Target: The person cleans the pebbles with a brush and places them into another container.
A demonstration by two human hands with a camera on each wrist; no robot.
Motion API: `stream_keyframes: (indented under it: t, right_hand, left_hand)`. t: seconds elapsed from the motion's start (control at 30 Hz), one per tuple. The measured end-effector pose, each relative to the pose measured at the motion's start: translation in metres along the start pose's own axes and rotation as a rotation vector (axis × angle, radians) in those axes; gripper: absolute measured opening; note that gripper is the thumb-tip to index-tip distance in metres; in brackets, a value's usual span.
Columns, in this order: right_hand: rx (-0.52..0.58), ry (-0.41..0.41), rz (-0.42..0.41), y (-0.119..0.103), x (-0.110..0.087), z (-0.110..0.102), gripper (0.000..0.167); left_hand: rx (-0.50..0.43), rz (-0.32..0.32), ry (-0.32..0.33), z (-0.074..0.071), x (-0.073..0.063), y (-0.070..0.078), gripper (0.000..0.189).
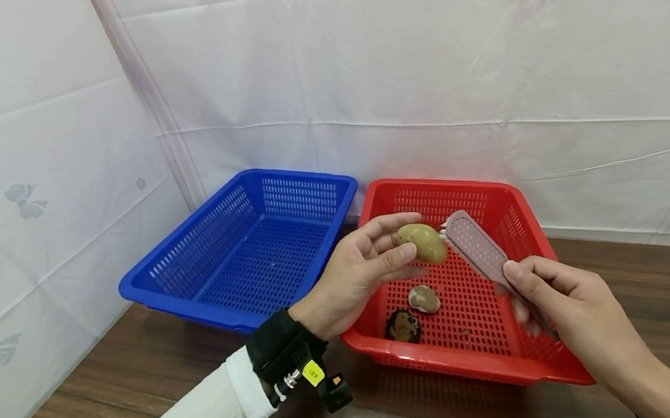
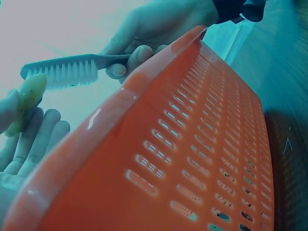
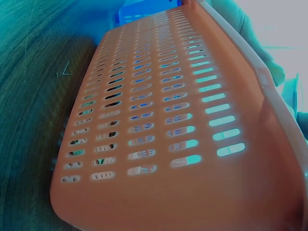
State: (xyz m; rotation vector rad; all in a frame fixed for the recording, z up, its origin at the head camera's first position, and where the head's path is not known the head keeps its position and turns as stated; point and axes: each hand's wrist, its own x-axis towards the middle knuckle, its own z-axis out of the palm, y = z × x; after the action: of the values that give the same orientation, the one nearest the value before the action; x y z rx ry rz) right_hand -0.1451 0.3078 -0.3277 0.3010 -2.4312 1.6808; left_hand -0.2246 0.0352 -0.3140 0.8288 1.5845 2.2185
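Note:
My left hand (image 1: 361, 262) holds a yellow-green, egg-shaped thing (image 1: 421, 243) between thumb and fingers, above the red basket (image 1: 386, 354). My right hand (image 1: 570, 305) grips the handle of a mauve brush (image 1: 476, 243) with a dotted back. In the left wrist view, the white bristles (image 2: 72, 74) point down, and the brush head's tip is right at the top of the egg-shaped thing (image 2: 31, 94). Below, on the basket floor, lie a brown and whitish rounded lump (image 1: 424, 299) and a dark lump with brown patches (image 1: 403, 327).
A blue basket (image 1: 248, 319) stands left of the red one on the wood-grain table (image 1: 657, 293). White patterned cloth (image 1: 418, 71) hangs behind and to the left. The red basket's slotted wall (image 3: 144, 120) fills much of the right wrist view.

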Motion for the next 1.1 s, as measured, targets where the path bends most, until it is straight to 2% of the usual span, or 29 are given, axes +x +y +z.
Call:
stream_keyframes:
  t: [0.17,0.3,0.43,0.53,0.63,0.77,0.93,1.1]
  right_hand:
    - [0.016,-0.012,-0.004,-0.0002,-0.0002,0.0003,0.022]
    - [-0.007,-0.019,-0.004,-0.0005,-0.0002,0.0012,0.023]
    - [-0.017,0.007,0.01,-0.001,0.0,0.0011,0.025]
    - [0.003,0.028,0.028,-0.0012,-0.0001,0.0004,0.025]
    - [0.011,0.008,0.023,-0.0019,-0.0001,0.0007,0.024]
    - [-0.041,-0.026,-0.005,-0.0035,0.0001,0.0027,0.026]
    - [-0.074,0.012,0.017,-0.0046,-0.0008,0.0021,0.028]
    - [-0.058,-0.003,-0.031,-0.0042,-0.0018,0.0018,0.022]
  left_hand:
    - [-0.075,-0.029,0.036,0.0006,0.0004,0.0018,0.047]
    - [-0.05,-0.032,0.036,-0.0004,0.0008,-0.0002,0.04]
    - [-0.026,-0.04,0.037,0.0002,0.0004,-0.0006,0.036]
    - [-0.019,-0.043,0.022,0.0006,0.0002,0.0007,0.041]
    - [-0.006,-0.044,-0.006,-0.0005,-0.0002,0.0014,0.044]
    - [0.017,-0.06,-0.031,-0.0014,-0.001,0.0021,0.045]
    - [0.046,-0.058,-0.078,-0.0015,-0.0011,0.0017,0.045]
    - [0.034,-0.053,-0.095,-0.0013,-0.0012,0.0013,0.042]
